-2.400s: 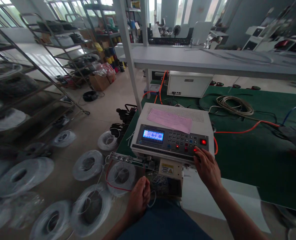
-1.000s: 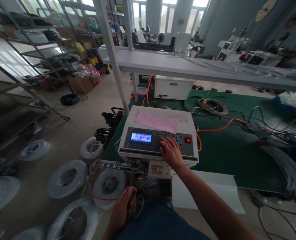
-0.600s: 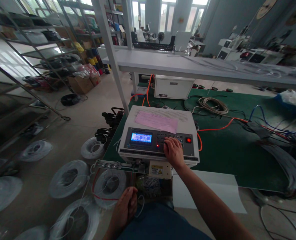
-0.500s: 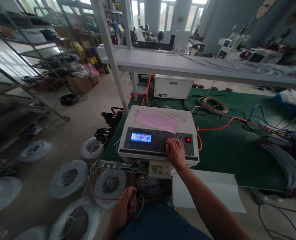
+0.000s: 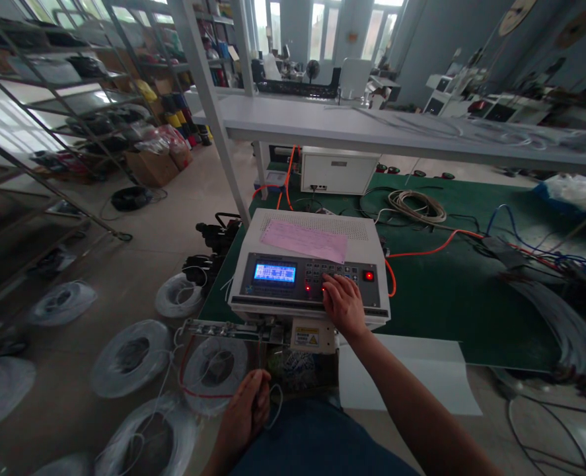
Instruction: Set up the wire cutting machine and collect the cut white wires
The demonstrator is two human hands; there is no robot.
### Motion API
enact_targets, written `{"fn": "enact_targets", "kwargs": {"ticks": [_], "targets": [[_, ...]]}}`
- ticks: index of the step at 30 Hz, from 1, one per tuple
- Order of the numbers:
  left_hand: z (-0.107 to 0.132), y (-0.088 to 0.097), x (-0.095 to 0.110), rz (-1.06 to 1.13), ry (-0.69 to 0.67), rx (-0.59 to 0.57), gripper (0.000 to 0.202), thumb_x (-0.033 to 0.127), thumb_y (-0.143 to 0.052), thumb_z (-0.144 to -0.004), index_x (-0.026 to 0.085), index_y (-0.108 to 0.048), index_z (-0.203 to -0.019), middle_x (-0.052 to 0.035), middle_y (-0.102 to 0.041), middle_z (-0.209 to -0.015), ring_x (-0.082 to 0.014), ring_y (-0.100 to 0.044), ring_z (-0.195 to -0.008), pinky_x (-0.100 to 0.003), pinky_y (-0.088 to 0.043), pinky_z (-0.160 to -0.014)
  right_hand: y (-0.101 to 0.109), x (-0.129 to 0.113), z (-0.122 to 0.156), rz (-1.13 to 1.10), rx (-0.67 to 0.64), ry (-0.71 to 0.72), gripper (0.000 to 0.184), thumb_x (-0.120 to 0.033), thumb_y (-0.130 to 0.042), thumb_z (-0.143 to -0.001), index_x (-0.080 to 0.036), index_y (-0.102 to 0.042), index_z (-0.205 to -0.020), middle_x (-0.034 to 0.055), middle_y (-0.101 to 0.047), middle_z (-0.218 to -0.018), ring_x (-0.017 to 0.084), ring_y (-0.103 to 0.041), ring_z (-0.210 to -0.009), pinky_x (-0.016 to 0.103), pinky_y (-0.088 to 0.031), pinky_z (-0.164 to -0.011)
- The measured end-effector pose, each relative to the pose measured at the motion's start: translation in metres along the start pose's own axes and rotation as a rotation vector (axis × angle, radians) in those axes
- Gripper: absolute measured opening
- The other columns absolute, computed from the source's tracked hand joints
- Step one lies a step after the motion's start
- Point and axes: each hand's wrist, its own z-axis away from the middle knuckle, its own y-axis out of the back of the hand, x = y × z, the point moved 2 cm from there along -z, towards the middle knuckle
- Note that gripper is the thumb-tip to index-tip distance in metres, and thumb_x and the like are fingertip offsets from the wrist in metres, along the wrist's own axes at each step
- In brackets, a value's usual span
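Note:
A white wire-processing machine (image 5: pixel 362 231) has a lit blue display (image 5: pixel 274 273) and a keypad (image 5: pixel 317 271). My right hand (image 5: pixel 345 304) rests over the keypad, fingertips on the keys, holding nothing. Small red lights glow on the panel beside it. Low in front of the machine, my left hand (image 5: pixel 246 403) is closed around a wire. A loop of white wire (image 5: pixel 279 403) comes out of its right side, and a red wire (image 5: pixel 208 395) runs into it from the left. A metal feed guide (image 5: pixel 218 327) sticks out from the machine's front left.
A pink paper (image 5: pixel 305 239) lies on top of the machine. Coils of clear-wrapped wire (image 5: pixel 131 357) lie on the floor at left. Behind stand a white box (image 5: pixel 337 173) and a coiled cable (image 5: pixel 416 206) on the green bench (image 5: pixel 436 297). A grey shelf (image 5: pixel 322 119) spans above.
Red lights have come on below the keypad, next to my right hand. Both hands hold nearly the same position; the whole view has shifted slightly.

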Motion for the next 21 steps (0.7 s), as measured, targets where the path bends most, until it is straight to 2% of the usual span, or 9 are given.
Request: {"fn": "enact_targets", "kwargs": {"ticks": [5,10,21], "targets": [[0.000,-0.001,-0.001,0.007,0.014,0.002,0.057,0.065,-0.069,-0.050,0.017,-0.051,-0.075,0.0097,-0.036,-0.044,-0.0027,-0.022,-0.033,-0.016,-0.015,-0.032,0.000,0.001,-0.002,0.017,-0.030,0.012,0.016,-0.019,-0.048,-0.085,-0.022,-0.056,-0.099,-0.0004,-0.062,-0.117,0.019,-0.049,-0.107,0.040,-0.033,-0.099],[-0.001,0.002,-0.003,0.002,-0.027,-0.022,0.056,0.065,-0.068,-0.053,0.017,-0.051,-0.076,0.0092,-0.036,-0.044,-0.0034,-0.024,-0.033,-0.016,-0.016,-0.032,0.005,0.005,0.004,0.006,-0.011,0.017,0.015,-0.018,-0.048,-0.085,-0.022,-0.056,-0.098,-0.0007,-0.063,-0.116,0.020,-0.048,-0.112,0.040,-0.032,-0.101],[0.002,-0.002,0.001,0.031,0.011,0.018,0.061,0.067,-0.070,-0.046,0.016,-0.051,-0.074,0.0100,-0.036,-0.044,-0.0026,-0.023,-0.033,-0.016,-0.015,-0.032,0.006,0.010,0.011,0.010,0.019,-0.017,0.018,-0.018,-0.048,-0.084,-0.020,-0.055,-0.101,0.0016,-0.063,-0.116,0.020,-0.049,-0.111,0.040,-0.033,-0.100]]}}
